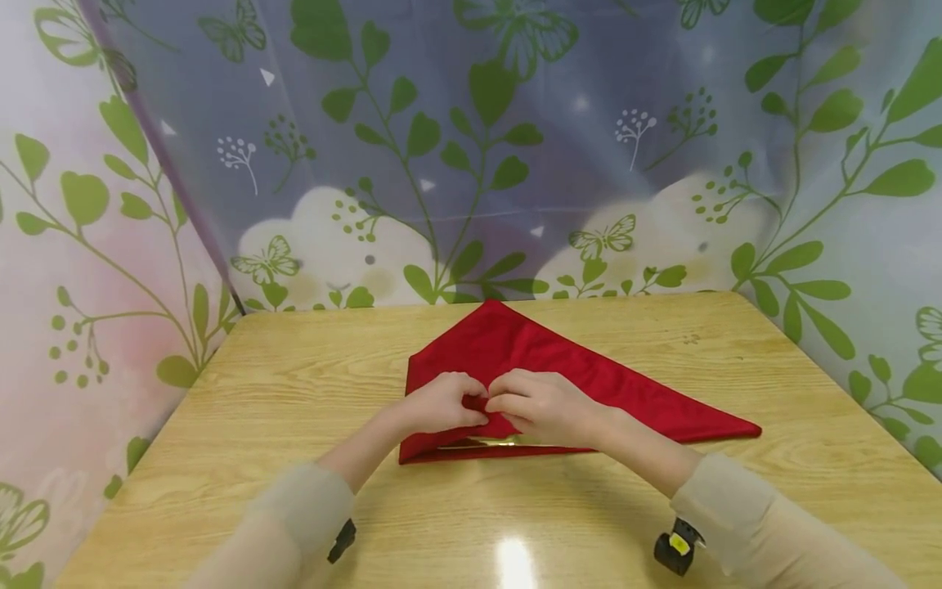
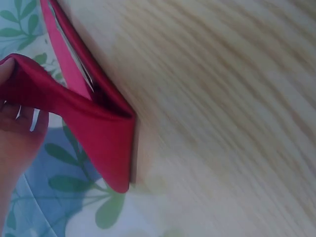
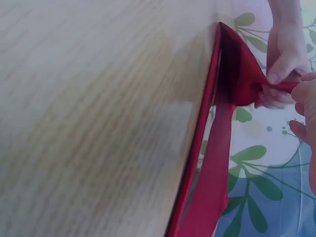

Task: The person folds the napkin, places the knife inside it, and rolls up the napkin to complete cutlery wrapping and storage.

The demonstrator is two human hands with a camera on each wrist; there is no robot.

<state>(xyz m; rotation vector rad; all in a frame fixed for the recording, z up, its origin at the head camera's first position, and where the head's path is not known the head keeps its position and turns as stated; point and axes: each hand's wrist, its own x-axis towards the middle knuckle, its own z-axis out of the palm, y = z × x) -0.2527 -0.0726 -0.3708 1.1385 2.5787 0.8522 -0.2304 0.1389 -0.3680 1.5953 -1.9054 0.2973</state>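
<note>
A red cloth [image 1: 471, 343] lies folded on the table, its long tapered end reaching to the right. Along its near side a narrow strip of a shiny, gold-toned flat thing [image 1: 508, 442] shows between the folds; the rest of it is covered. My left hand [image 1: 445, 402] pinches a lifted flap of the cloth near its left end, thumb on one side and fingers on the other in the left wrist view. Close beside it, my right hand [image 1: 545, 402] pinches the drawn-up tip of that flap, seen in the right wrist view.
The cloth lies on a light wood-grain table [image 1: 309, 352]. Behind it hangs a printed curtain [image 1: 412, 164] with green leaves and butterflies. Small black devices, one of them a wrist camera [image 1: 675, 550], sit below the sleeves.
</note>
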